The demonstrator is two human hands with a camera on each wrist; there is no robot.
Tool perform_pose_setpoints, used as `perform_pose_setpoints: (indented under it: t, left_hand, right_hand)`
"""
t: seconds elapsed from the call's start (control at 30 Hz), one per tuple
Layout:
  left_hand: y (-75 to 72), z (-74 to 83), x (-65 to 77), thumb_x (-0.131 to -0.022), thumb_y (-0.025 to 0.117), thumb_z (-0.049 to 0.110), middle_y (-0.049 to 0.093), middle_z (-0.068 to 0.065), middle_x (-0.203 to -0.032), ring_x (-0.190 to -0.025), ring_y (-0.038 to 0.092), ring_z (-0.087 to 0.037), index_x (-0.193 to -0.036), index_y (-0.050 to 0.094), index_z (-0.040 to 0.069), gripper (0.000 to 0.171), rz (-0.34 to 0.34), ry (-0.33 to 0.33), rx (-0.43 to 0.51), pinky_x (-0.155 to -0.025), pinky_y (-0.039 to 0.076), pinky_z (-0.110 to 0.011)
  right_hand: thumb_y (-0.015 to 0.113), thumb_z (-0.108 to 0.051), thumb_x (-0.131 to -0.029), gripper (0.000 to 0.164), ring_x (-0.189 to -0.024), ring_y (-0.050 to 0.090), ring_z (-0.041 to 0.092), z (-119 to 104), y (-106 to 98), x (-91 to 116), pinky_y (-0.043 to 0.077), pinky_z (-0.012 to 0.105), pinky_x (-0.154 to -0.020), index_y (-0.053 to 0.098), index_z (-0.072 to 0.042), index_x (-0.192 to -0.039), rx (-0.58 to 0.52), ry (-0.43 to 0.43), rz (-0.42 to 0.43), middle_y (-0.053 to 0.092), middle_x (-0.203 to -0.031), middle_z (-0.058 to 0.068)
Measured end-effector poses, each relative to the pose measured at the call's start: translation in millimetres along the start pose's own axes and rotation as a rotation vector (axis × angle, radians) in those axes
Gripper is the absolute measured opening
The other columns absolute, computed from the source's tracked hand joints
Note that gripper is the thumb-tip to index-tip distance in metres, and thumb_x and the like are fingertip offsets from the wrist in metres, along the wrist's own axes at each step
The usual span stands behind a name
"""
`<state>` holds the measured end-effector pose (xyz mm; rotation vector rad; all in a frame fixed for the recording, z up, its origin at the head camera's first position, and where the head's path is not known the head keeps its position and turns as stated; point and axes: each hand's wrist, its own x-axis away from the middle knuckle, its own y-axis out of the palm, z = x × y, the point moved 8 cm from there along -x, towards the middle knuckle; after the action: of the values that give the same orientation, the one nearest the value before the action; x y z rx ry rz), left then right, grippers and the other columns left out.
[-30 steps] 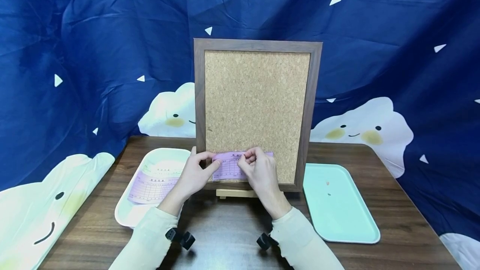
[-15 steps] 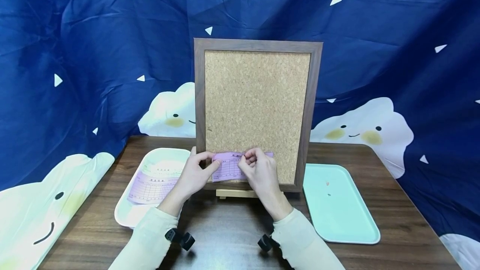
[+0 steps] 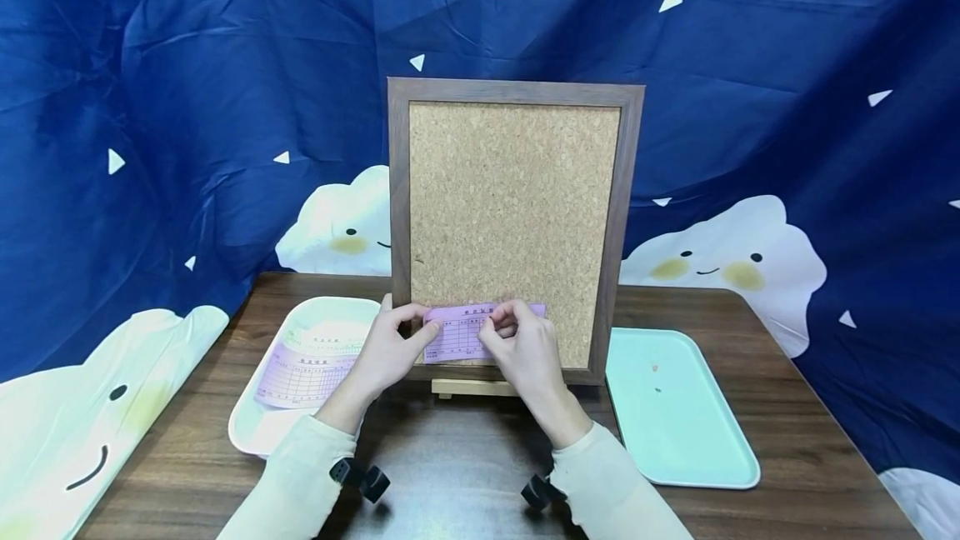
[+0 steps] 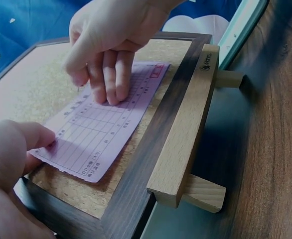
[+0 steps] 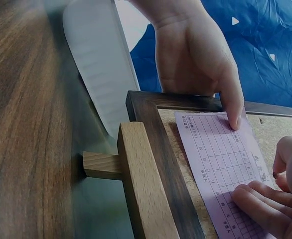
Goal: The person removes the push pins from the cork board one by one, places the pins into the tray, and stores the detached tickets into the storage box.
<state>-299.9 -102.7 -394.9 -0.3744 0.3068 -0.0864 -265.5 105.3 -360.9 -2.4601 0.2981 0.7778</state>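
A purple printed form slip lies against the lower part of a framed corkboard. My left hand pinches the slip's left edge, thumb on its face and a finger behind. Over the slip's upper middle is my right hand; its thumb and index finger pinch a tiny dark pin, mostly covered by the fingertips. Its other fingers press flat on the slip. The slip's right part is partly hidden behind this hand in the head view.
A light wooden stand props up the board on the brown table. Left of it, a white tray holds more purple and green-printed slips. On the right, a mint tray carries a few tiny bits. A blue cloud-print cloth hangs behind.
My right hand has shifted slightly right and down, showing more of the slip's heading. The slip's lower edge has dropped a little. The left hand has stayed in place.
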Motion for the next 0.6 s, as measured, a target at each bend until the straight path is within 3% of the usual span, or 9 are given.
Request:
perform_pose_setpoints:
  t: [0.1, 0.33, 0.43, 0.53, 0.6]
  left_hand:
    - [0.0, 0.2, -0.2, -0.099, 0.075, 0.012, 0.066, -0.025, -0.133, -0.156, 0.034, -0.045, -0.102, 0.079, 0.004, 0.009, 0.001, 0.0, -0.003, -0.124, 0.032, -0.062]
    - [-0.3, 2.3, 1.9, -0.098, 0.076, 0.012, 0.057, -0.02, -0.13, -0.127, 0.052, -0.034, -0.102, 0.08, 0.005, 0.008, 0.007, -0.01, 0.004, -0.108, 0.042, -0.047]
    - [-0.1, 2.6, 2.9, -0.099, 0.076, 0.013, 0.054, -0.022, -0.136, -0.138, 0.049, -0.038, -0.104, 0.08, 0.005, 0.01, 0.002, -0.018, 0.009, -0.116, 0.04, -0.052]
    - [0.1, 2.2, 3.1, -0.1, 0.075, 0.015, 0.052, -0.022, -0.139, -0.152, 0.036, -0.042, -0.105, 0.079, 0.006, 0.011, -0.002, -0.026, 0.006, -0.122, 0.034, -0.06]
    - [0.0, 2.0, 3.1, -0.1, 0.075, 0.015, 0.05, -0.021, -0.136, -0.15, 0.037, -0.042, -0.104, 0.079, 0.006, 0.011, -0.001, -0.028, 0.004, -0.12, 0.036, -0.059]
  right_hand:
    - [0.071, -0.005, -0.084, 0.004, -0.069, 0.075, 0.017, 0.4, -0.2, 0.5, 0.062, 0.024, -0.063, 0.07, -0.002, -0.087, -0.021, -0.003, -0.007, 0.078, -0.078, 0.009]
    - [0.071, -0.004, -0.086, 0.004, -0.067, 0.074, 0.016, 2.1, -3.2, 1.4, 0.057, 0.015, -0.061, 0.071, -0.002, -0.088, -0.056, -0.006, -0.006, 0.078, -0.077, 0.009]
    - [0.072, -0.004, -0.086, 0.004, -0.066, 0.073, 0.015, 2.9, -4.4, 1.4, 0.055, 0.012, -0.06, 0.07, -0.001, -0.087, -0.066, -0.013, 0.0, 0.077, -0.076, 0.009]
    - [0.073, -0.002, -0.086, 0.003, -0.066, 0.072, 0.014, 3.5, -4.7, 1.6, 0.054, 0.011, -0.059, 0.07, -0.002, -0.086, -0.076, -0.027, 0.0, 0.077, -0.075, 0.009]
    - [0.073, -0.001, -0.087, 0.004, -0.066, 0.071, 0.013, 3.7, -5.3, 1.5, 0.055, 0.011, -0.059, 0.069, -0.003, -0.086, -0.075, -0.04, -0.001, 0.077, -0.076, 0.009]
